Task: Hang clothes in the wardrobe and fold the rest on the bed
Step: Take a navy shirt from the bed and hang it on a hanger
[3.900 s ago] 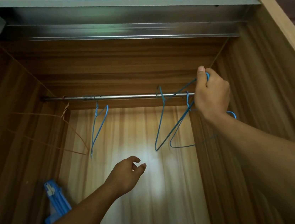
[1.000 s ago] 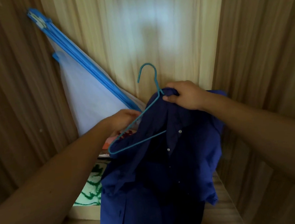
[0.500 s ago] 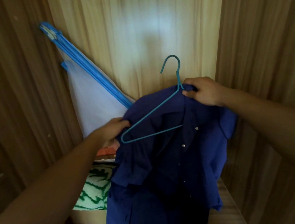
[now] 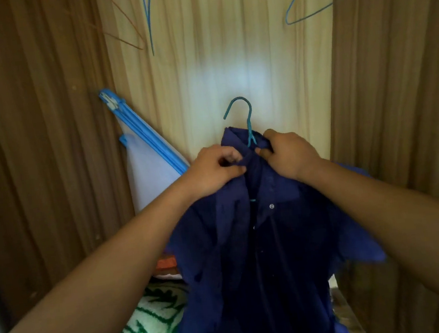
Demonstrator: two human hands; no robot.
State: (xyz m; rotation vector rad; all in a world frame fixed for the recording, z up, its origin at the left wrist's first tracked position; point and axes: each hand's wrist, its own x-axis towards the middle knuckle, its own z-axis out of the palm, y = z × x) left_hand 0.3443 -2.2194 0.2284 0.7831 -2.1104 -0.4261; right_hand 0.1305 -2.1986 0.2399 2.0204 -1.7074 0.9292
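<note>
While the navy shirt [image 4: 265, 257] hangs from the teal hanger [image 4: 249, 129] inside the wardrobe [image 4: 42, 132], the left hand [image 4: 213, 171] pinches the collar [image 4: 232, 137] just left of the hanger's hook, and the right hand [image 4: 286, 155] grips the collar just right of it.

Both bare forearms reach forward. The left hand [image 4: 213, 171] and the right hand [image 4: 289, 155] are close together, fingers [image 4: 233, 162] curled, each pinching the collar of a dark blue cloth shirt [image 4: 277, 242].

Here we see a bare left forearm [image 4: 115, 276] and a bare right forearm [image 4: 384, 215], uncovered to the wrists, with left hand [image 4: 213, 170] and right hand [image 4: 289, 155] bare too.
</note>
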